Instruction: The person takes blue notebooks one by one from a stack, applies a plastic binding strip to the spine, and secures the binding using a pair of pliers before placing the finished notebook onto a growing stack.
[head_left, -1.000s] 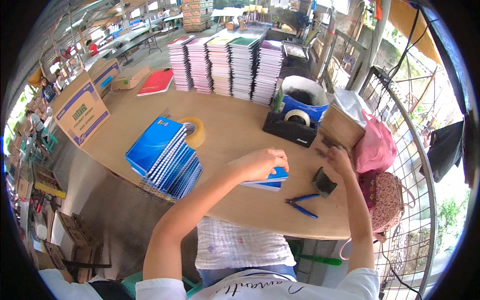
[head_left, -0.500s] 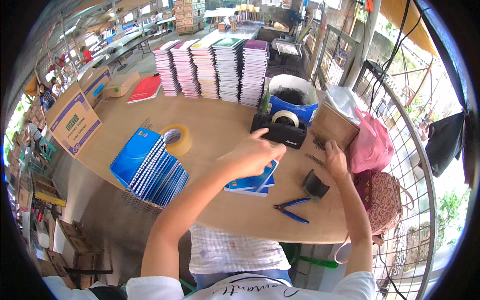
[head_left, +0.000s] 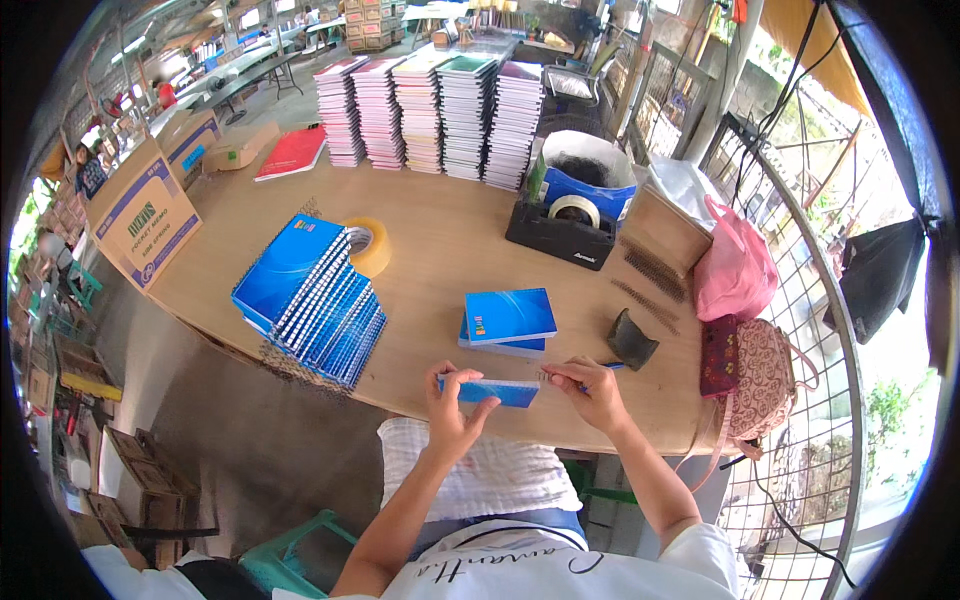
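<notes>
Near the table's front edge, my left hand (head_left: pixel 455 408) grips a small blue notebook (head_left: pixel 505 392), tilted so its pale page edge faces up. My right hand (head_left: pixel 592 392) is pinched just right of it, on a thin dark wire coil (head_left: pixel 546 377) that shows only as a short end by the notebook's corner. Just beyond them lie blue notebooks (head_left: pixel 510 315), stacked loosely. Behind my right hand a blue handle of the pliers (head_left: pixel 614 365) peeks out, the rest hidden. A dark curved block (head_left: pixel 632 340) sits beside it. More wire coils (head_left: pixel 652 272) lie further right.
At left stands a fanned pile of spiral-bound blue notebooks (head_left: pixel 315 300) beside a tape roll (head_left: pixel 372 250). A black tape dispenser (head_left: pixel 560 235) and a blue-white tub (head_left: pixel 590 170) stand at back right. Tall notebook stacks (head_left: pixel 420 120) line the far side; a pink bag (head_left: pixel 735 262) hangs rightmost.
My left hand has come back from near the dispenser and now holds a blue notebook. My right hand has left the coil pile and moved left and nearer, beside the notebook.
</notes>
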